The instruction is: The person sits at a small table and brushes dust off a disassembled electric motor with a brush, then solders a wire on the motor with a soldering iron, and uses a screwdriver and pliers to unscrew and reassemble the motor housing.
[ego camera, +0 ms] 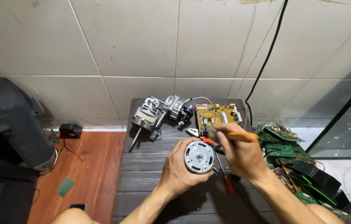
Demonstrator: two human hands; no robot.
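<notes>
Fingers of the left hand wrap a round motor; just above it, the right hand pinches an orange-handled brush.

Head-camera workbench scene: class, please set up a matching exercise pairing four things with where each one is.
Things:
1. round silver motor
2. yellow circuit board
3. red-handled screwdriver
4. green circuit boards

Places:
A. at the back of the table near the wall
B. in the left hand
C. piled right of the table
D. lying on the table under the right hand

Pairs: 1-B, 2-A, 3-D, 4-C
</notes>
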